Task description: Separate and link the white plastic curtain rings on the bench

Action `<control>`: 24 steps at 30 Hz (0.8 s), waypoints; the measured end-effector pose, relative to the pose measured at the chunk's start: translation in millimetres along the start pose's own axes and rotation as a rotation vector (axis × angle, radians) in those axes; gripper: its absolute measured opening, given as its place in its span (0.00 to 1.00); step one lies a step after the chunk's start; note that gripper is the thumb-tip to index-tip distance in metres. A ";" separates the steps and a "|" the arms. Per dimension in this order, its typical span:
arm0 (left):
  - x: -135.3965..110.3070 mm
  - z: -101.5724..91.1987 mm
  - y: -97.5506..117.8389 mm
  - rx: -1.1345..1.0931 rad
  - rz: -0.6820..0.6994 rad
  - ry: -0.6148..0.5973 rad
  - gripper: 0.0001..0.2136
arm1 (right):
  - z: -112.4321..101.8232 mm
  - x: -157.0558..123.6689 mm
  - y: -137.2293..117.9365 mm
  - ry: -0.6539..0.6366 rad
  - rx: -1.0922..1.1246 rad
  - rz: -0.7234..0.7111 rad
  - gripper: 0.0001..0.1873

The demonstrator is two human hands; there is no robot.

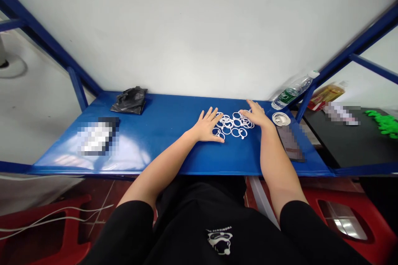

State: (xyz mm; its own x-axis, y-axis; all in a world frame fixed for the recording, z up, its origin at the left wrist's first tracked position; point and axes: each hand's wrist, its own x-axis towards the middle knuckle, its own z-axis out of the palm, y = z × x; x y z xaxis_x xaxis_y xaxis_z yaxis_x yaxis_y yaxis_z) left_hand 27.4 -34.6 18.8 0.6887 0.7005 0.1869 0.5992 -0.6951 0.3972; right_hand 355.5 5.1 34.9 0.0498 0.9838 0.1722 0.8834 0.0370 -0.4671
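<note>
A heap of several white plastic rings (234, 124) lies on the blue table (161, 132), right of its middle. My left hand (207, 126) rests flat on the table at the heap's left edge, fingers spread and touching the nearest rings. My right hand (256, 114) lies at the heap's right edge, fingers stretched over the rings there. Neither hand grips anything.
A crumpled black bag (130, 100) lies at the back left. A blurred flat object (96, 136) sits front left. A coiled white cable (281, 119), a dark flat object (290, 144) and a lying water bottle (294, 89) are at the right. Red stools (348, 219) stand below.
</note>
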 end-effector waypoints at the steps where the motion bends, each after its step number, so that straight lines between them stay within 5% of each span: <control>1: 0.5 2.7 2.7 0.011 0.004 -0.003 0.61 | 3.6 -0.3 4.3 -0.069 -0.011 0.030 0.48; 4: 2.3 10.3 8.3 0.032 -0.001 0.001 0.61 | 22.7 -3.4 -5.3 -0.185 -0.024 -0.006 0.48; 8: 4.0 13.0 7.3 0.034 -0.074 0.010 0.62 | 51.3 -7.4 -49.8 -0.220 0.067 -0.165 0.38; 12: 2.8 2.6 0.5 -0.014 -0.119 0.030 0.62 | 46.0 -11.9 -78.7 -0.174 0.291 -0.313 0.38; 15: -1.3 -5.8 -4.8 -0.032 -0.085 0.045 0.60 | 20.8 -24.8 -74.6 -0.138 0.275 -0.321 0.42; 18: -9.0 -7.5 -9.9 0.009 -0.035 0.033 0.63 | 2.5 -52.6 -58.7 -0.265 0.134 -0.354 0.56; 24: -21.4 -1.3 -14.4 0.080 -0.126 -0.010 0.68 | 18.5 -94.1 -46.2 -0.326 -0.074 -0.346 0.67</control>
State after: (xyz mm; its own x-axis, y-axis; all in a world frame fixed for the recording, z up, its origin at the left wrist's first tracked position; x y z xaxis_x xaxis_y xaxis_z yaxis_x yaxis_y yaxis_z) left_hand 3.6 -39.4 10.3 0.6096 0.7819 0.1304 0.7119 -0.6124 0.3436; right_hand 301.4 -85.9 24.2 -0.3911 0.9201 0.0204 0.8537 0.3710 -0.3655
